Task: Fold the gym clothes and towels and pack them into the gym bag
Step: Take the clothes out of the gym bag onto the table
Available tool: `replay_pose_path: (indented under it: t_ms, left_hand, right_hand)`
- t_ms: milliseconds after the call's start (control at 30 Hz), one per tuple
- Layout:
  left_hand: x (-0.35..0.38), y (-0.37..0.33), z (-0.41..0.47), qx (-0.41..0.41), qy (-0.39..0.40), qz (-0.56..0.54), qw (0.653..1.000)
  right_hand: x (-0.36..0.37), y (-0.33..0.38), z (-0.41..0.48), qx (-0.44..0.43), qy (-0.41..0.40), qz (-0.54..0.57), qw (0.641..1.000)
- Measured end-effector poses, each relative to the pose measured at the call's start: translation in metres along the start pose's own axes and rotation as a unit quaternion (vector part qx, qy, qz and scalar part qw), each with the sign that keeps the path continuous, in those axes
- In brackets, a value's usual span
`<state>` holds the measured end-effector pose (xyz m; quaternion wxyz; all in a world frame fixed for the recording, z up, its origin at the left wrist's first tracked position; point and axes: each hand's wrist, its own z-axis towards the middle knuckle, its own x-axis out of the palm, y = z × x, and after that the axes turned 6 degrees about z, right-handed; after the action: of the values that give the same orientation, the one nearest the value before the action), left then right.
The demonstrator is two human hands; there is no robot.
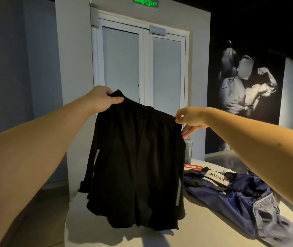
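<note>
The left hand (102, 99) grips one end of the waistband of the black shorts (136, 163), and the right hand (191, 118) pinches the other end, so the shorts hang above the near edge of the white table (204, 229). The blue gym bag (240, 198) lies to the right on the table, with a bottle (188, 151) beyond it.

shorts (136, 166) over table (204, 234) | gym bag (231, 195) right (on table) | bottle (188, 150) behind shorts | door (142, 68) at back
</note>
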<state>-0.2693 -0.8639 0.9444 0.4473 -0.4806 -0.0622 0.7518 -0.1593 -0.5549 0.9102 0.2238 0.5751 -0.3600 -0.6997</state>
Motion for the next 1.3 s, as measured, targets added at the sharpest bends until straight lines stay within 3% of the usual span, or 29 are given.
replay_pose_path:
  t_ms: [100, 233, 367, 567, 733, 800, 933, 1033, 1200, 1300]
  left_hand:
    - [-0.001, 0.001, -0.007, -0.011, 0.026, 0.027, 0.999]
    - [-0.002, 0.006, -0.007, -0.014, 0.036, 0.009, 0.999]
    - [-0.006, 0.01, -0.008, 0.012, 0.042, -0.021, 0.999]
    - [-0.001, -0.001, -0.01, 0.109, 0.015, -0.004, 0.994]
    - [-0.004, -0.003, -0.006, 0.13, -0.005, 0.045, 0.99]
    - [-0.009, 0.001, -0.005, 0.121, 0.004, 0.089, 0.989]
    - [-0.024, 0.012, -0.008, 0.081, 0.027, 0.183, 0.979]
    - [-0.032, 0.021, -0.012, 0.084, 0.057, 0.192, 0.976]
    - [-0.037, 0.021, -0.018, 0.146, 0.091, 0.177, 0.969]
    - [-0.038, 0.015, -0.02, 0.149, 0.089, 0.192, 0.966]
  right_hand:
    - [0.001, 0.005, 0.0, -0.025, -0.028, 0.004, 0.999]
    - [0.003, 0.01, -0.001, -0.056, 0.015, 0.093, 0.994]
    - [0.008, 0.009, -0.007, -0.066, 0.089, 0.009, 0.994]
    - [0.023, 0.011, -0.009, 0.015, 0.142, -0.063, 0.988]
    - [0.033, 0.013, -0.009, 0.126, 0.2, -0.123, 0.964]
    - [0.027, 0.014, -0.01, 0.122, 0.178, -0.103, 0.971]
    - [0.008, 0.023, -0.01, 0.028, 0.06, 0.019, 0.998]
    - [-0.003, 0.035, -0.013, -0.035, -0.009, 0.062, 0.997]
    - [-0.011, 0.049, -0.011, -0.095, -0.142, -0.146, 0.974]
    - [-0.015, 0.052, -0.005, -0.103, -0.22, -0.153, 0.958]
